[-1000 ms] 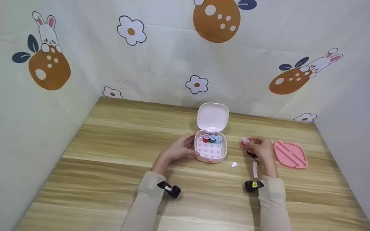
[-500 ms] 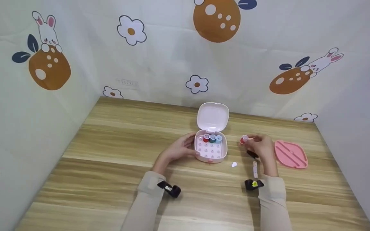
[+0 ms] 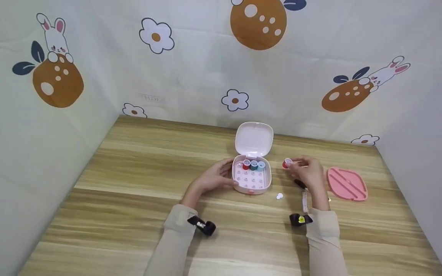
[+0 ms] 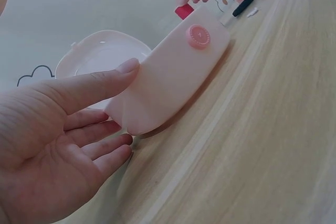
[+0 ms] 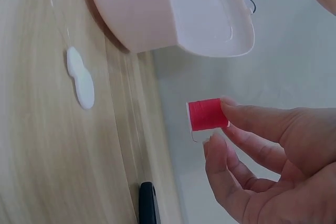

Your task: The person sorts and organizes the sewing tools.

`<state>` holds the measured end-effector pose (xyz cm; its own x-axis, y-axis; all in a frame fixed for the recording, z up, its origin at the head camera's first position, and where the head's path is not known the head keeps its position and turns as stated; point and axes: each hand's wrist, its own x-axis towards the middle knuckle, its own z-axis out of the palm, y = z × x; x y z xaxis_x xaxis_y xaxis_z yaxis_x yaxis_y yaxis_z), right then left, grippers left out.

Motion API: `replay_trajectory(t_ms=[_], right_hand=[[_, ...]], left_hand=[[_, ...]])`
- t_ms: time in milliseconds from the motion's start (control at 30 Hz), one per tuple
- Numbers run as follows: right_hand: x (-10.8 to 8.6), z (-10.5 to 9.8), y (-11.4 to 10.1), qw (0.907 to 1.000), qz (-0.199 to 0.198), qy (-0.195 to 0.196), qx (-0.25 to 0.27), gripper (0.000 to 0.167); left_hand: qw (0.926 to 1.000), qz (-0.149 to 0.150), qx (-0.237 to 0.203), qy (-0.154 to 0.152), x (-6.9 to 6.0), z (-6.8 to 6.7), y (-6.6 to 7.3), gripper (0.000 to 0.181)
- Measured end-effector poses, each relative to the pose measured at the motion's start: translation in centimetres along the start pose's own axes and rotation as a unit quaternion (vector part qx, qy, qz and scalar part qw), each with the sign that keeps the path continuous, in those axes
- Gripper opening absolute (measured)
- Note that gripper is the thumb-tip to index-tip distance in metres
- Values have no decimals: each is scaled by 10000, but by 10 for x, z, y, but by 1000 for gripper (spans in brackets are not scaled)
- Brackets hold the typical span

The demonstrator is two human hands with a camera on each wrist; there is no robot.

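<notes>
A pale pink sewing box [image 3: 251, 188] stands on the table with its lid [image 3: 254, 139] raised. Inside, along the back row of pegs, sit three thread spools: red [image 3: 246, 165], dark green [image 3: 254, 165] and light blue [image 3: 261, 166]. My left hand [image 3: 217, 177] holds the box at its left side, the thumb on the front corner and the fingers along the side. To the right of the box, my right hand [image 3: 308, 170] pinches another red thread spool [image 5: 207, 114] above the table, between thumb and fingers. A short loose thread end hangs from this spool.
A pink slotted tray [image 3: 347, 184] lies right of my right hand. Between box and tray are a small white flat piece [image 3: 279, 196], a black-handled item [image 3: 300, 184] and a light narrow strip [image 3: 304, 202]. A patterned cloth wall [image 3: 190, 76] rises behind the table.
My right hand has lifted the red spool slightly and moved it a little left, toward the box. The left hand and the box have stayed in place.
</notes>
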<state>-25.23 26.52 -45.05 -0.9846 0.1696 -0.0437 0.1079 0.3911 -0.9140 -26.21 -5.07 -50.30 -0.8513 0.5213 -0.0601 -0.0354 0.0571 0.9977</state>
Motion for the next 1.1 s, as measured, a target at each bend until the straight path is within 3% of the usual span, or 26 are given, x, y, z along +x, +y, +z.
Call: replay_trajectory(t_ms=[1100], right_hand=[[-2,42,-20,9992,-161,-356,105,30]], left_hand=[[9996,183,-165,-150,0,-3,1,94]])
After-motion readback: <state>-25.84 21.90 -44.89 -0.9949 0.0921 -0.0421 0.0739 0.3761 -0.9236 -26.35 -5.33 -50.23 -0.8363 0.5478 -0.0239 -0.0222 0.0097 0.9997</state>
